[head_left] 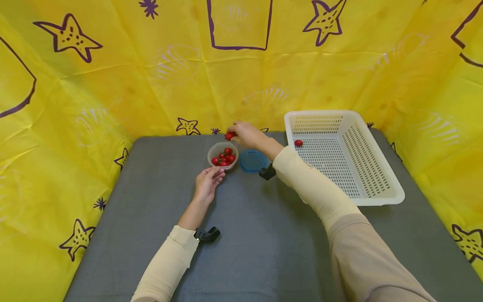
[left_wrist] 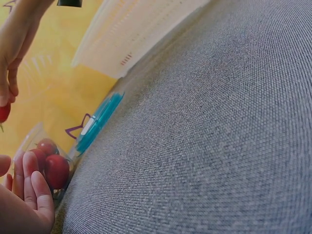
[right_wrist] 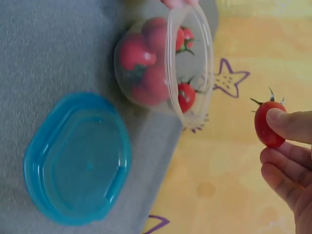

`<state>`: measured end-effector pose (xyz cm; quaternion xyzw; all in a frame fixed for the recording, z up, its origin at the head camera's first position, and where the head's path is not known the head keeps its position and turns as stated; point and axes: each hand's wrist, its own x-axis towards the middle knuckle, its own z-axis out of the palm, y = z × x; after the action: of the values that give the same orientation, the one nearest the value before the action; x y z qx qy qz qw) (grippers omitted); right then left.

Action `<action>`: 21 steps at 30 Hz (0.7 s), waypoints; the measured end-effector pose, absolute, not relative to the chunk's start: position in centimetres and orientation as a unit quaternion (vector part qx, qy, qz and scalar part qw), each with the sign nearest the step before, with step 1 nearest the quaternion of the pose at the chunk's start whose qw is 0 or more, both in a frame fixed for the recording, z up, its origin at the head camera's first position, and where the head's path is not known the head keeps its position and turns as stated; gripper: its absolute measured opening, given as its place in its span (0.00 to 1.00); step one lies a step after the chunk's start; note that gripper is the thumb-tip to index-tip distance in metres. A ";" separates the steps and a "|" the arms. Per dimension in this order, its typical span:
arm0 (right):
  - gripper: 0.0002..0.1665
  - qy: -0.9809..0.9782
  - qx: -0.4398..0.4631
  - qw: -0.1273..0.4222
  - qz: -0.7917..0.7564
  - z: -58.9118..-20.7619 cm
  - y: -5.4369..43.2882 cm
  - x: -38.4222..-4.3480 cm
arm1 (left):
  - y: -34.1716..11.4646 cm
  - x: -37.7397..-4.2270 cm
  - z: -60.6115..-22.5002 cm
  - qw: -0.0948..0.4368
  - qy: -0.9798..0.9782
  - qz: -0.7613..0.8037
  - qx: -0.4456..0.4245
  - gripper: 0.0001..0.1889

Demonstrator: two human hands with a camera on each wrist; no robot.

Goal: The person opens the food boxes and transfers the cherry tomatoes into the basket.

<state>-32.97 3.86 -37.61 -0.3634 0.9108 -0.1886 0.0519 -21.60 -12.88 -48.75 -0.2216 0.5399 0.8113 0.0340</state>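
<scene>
My right hand (head_left: 247,135) pinches a cherry tomato (right_wrist: 271,124) with a green stem between thumb and fingers, raised just behind the small clear plastic container (head_left: 212,147). Several more red cherry tomatoes (head_left: 225,159) lie in that round tub. At the tub's near side, my left hand (head_left: 208,181) holds its rim with thumb and fingertips; in the left wrist view its curled fingers (left_wrist: 43,192) overlap the tub's wall. A blue lid (right_wrist: 78,161) lies flat on the table, right beside the tub and below my right wrist.
A large white perforated basket (head_left: 385,172) stands at the right, partly behind my right forearm, with one cherry tomato (head_left: 298,143) in its far left corner. Grey cloth covers the table (head_left: 241,235). A yellow printed curtain (head_left: 151,96) encloses the back and sides.
</scene>
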 end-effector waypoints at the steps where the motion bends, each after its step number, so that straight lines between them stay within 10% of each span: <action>1: 0.19 0.911 -0.360 0.050 -0.193 -37.6 4.1 -33.1 | -12.9 -21.6 -48.7 0.033 0.539 0.812 -0.220 0.05; 21: 0.17 0.913 -0.335 -0.006 -0.233 -36.1 8.7 -34.9 | -12.9 -21.7 -48.9 0.032 0.539 0.814 -0.214 0.04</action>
<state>-34.89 8.73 -36.13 -0.3347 0.9130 -0.2330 -0.0065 -21.70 -12.85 -48.93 -0.2144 0.5389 0.8140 0.0319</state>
